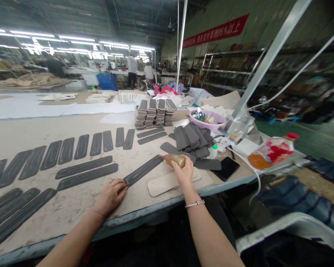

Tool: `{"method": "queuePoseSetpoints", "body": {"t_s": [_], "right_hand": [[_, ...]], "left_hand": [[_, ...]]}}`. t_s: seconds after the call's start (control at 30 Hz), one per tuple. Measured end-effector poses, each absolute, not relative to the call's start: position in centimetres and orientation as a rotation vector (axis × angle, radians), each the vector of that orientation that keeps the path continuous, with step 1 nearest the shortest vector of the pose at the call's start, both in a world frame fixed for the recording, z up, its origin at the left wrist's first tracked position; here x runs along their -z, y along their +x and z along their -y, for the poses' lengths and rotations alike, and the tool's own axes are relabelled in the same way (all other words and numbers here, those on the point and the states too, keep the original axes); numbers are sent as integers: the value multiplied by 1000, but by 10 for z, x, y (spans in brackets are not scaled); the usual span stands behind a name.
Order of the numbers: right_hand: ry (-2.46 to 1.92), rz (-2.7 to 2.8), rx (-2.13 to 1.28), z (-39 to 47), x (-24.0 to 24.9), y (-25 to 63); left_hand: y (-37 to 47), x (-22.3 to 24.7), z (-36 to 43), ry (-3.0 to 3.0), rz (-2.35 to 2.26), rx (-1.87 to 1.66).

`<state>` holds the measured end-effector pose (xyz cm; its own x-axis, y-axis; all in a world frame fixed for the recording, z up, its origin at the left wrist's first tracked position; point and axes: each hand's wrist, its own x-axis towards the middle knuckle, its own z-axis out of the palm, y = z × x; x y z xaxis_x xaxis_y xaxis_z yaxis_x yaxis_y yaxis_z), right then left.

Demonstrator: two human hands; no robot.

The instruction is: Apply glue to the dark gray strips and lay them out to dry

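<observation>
A long dark strip (143,170) lies slantwise on the table, with shiny lines along its surface. My left hand (111,194) has its fingers together on the near left end of that strip. In my right hand (183,170) is a tilted bottle (174,160) of amber liquid, its red tip at the strip's far right end. Below the bottle lie pale rounded pieces (163,183), partly under my right hand. Several dark pieces (82,146) with similar shiny lines are laid out in rows to the left.
Behind are stacked pieces (156,113). At the right are a loose dark pile (193,139), a purple basket (207,120), a black phone (226,169), a glass jar (238,129) and a large jug (272,152) with orange liquid. A metal post (267,59) rises at the table's right side.
</observation>
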<state>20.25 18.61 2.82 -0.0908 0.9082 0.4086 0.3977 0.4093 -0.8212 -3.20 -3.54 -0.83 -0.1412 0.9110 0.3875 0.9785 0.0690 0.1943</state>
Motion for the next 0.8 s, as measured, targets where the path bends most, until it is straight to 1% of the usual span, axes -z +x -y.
{"method": "queuePoseSetpoints", "body": {"t_s": [0.2, 0.47, 0.53, 0.67, 0.73, 0.8], "right_hand": [[-1175, 1678, -686, -190, -24, 200], [-1199, 1667, -700, -182, -33, 212], [-1172, 1648, -772, -181, -33, 211], [-1055, 1539, -1040, -179, -34, 205], [-992, 1468, -1149, -176, -37, 203], [-1004, 1388, -1169, -172, -38, 203]], "left_hand": [[-31, 9, 33, -1940, 2156, 611], [-27, 10, 29, -1904, 2195, 603], [-26, 8, 27, -1898, 2226, 592], [-24, 5, 21, -1844, 2310, 591], [-19, 1, 20, -1832, 2337, 633], [-13, -4, 21, -1833, 2351, 714]]}}
